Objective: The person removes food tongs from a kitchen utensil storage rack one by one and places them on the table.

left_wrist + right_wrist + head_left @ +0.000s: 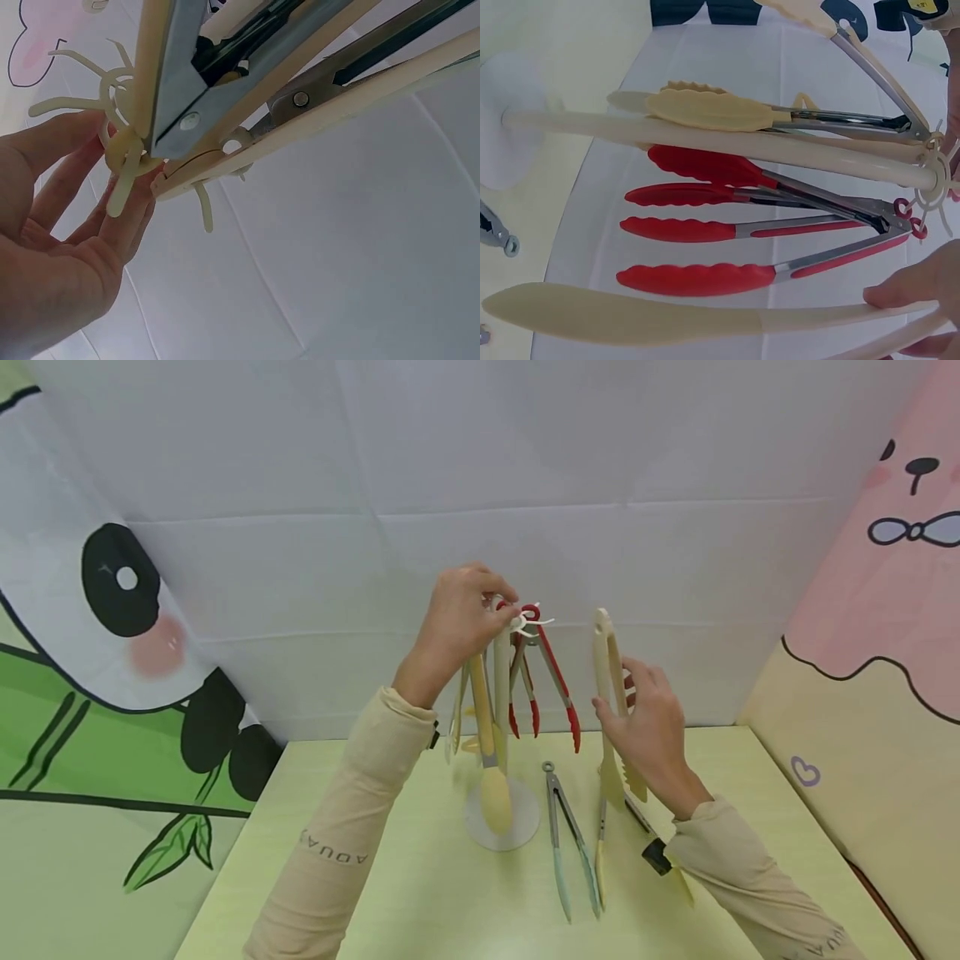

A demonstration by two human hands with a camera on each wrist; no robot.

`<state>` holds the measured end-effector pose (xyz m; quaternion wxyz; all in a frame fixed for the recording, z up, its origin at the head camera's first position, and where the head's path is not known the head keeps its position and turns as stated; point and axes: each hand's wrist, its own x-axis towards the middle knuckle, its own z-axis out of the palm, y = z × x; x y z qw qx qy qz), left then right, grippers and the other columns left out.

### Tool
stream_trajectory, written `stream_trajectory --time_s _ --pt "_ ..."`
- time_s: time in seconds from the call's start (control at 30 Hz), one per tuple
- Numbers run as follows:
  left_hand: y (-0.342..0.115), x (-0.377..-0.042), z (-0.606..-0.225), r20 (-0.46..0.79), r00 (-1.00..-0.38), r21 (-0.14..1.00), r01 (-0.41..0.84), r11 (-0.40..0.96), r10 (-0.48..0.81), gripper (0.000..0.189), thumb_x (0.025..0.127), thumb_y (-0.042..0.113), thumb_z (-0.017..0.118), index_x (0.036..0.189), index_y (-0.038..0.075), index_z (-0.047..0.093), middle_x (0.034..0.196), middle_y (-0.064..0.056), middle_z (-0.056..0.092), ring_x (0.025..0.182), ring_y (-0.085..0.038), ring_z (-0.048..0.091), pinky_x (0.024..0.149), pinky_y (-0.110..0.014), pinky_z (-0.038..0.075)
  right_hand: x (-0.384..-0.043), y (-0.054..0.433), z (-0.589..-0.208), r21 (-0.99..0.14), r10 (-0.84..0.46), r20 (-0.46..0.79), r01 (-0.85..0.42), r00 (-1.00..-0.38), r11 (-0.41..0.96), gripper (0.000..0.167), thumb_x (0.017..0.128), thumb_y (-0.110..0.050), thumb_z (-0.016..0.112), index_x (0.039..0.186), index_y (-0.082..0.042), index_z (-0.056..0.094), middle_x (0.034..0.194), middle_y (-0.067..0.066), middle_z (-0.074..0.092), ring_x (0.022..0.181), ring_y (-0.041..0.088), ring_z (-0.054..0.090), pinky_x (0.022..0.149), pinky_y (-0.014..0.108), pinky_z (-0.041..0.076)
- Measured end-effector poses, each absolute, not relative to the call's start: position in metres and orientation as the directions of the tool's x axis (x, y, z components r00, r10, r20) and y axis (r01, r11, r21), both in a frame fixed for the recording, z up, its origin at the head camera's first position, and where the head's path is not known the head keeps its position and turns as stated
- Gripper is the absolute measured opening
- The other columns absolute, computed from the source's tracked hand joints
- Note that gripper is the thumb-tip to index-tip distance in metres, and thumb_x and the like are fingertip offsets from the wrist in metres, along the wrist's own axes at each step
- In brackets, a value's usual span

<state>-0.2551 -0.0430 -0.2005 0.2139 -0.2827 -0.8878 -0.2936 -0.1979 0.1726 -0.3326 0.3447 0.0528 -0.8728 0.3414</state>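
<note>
At the top of a white utensil stand, my left hand grips its hooked ring between thumb and fingers. Cream-headed tongs and red-tipped tongs hang from the hooks around the pole. To the right of the stand, my right hand holds a pair of beige tongs upright, apart from the ring, with its arms hanging down. The right wrist view shows the thumb along one arm of these tongs.
Pale-green-tipped tongs lie on the yellow table right of the stand's round base. Another pair of tongs lies below the right hand, partly hidden. A white cloth wall stands close behind.
</note>
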Motion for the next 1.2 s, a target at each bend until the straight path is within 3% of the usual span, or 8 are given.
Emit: stream_trajectory --time_s 0.33,0.97,1.2 --pt "-0.046 -0.255 -0.196 0.488 -0.786 0.449 0.598 0.663 0.379 0.012 0.085 0.006 0.066 0.091 0.005 0.076 0.094 -0.006 0.068 0.088 -0.019 0.054 0.079 -0.029 0.045 -0.197 0.188 -0.34 -0.555 0.124 0.567 -0.266 -0.814 0.788 0.051 0.078 -0.013 0.074 0.123 0.002 0.054 0.092 0.02 0.055 0.071 0.034 0.058 0.058 0.045 0.048" --pt "-0.048 -0.256 -0.194 0.46 -0.796 0.463 0.594 0.658 0.394 0.014 0.085 0.007 0.067 0.096 0.003 0.075 0.099 -0.008 0.068 0.089 -0.021 0.054 0.08 -0.03 0.042 -0.193 0.217 -0.354 -0.516 0.109 0.475 -0.176 -0.873 0.838 0.052 0.076 -0.015 0.074 0.12 0.003 0.054 0.091 0.02 0.056 0.07 0.032 0.061 0.051 0.039 0.043" --pt "-0.048 -0.256 -0.193 0.42 -0.821 0.515 0.567 0.642 0.388 0.015 0.086 0.006 0.066 0.098 0.003 0.074 0.105 -0.008 0.068 0.1 -0.02 0.056 0.084 -0.03 0.046 -0.194 0.228 -0.362 -0.52 0.123 0.432 -0.135 -0.893 0.844 0.05 0.078 -0.018 0.072 0.119 0.003 0.054 0.09 0.02 0.056 0.074 0.034 0.06 0.054 0.04 0.043"
